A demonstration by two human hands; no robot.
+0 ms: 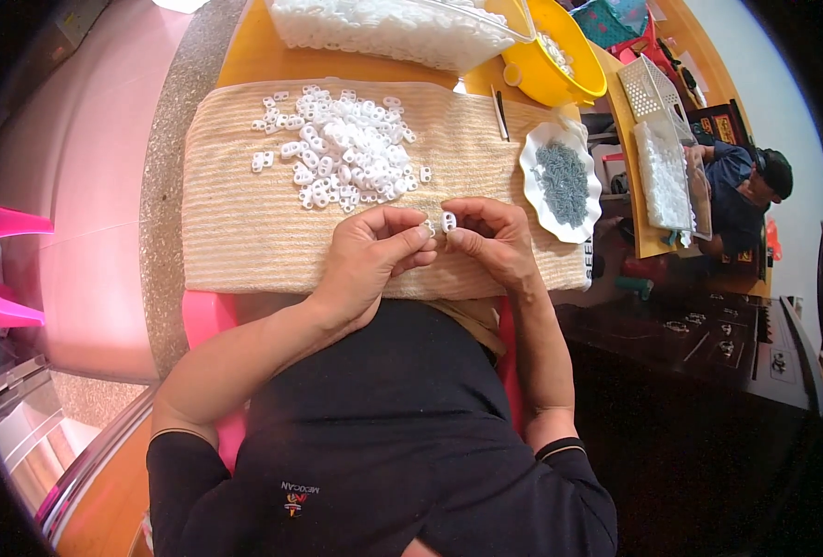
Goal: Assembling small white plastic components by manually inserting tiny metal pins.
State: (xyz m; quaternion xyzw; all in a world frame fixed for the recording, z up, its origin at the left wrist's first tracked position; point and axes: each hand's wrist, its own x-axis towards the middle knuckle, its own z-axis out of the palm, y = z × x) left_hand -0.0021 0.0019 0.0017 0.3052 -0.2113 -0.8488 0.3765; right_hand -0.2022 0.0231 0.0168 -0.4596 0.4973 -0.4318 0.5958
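My left hand [379, 246] pinches a small pale piece [431, 226] between thumb and forefinger; its kind is too small to tell. Close beside it, my right hand [495, 243] grips a white plastic piece with two holes [448, 221] between thumb and fingers. The two fingertips nearly meet over the front part of a cream striped towel [244, 237]. Beyond my hands lies a loose heap of white two-holed plastic pieces [356, 148]. To the right, a white scalloped dish [531, 190] holds many tiny dark grey parts [563, 181].
A clear bin [486, 51] of white pieces stands at the back, next to a yellow bowl [586, 82]. A thin dark stick [501, 116] lies on the towel. Another person [741, 190] sits at right behind a white-filled tray [662, 176]. A pink stool [3, 269] stands left.
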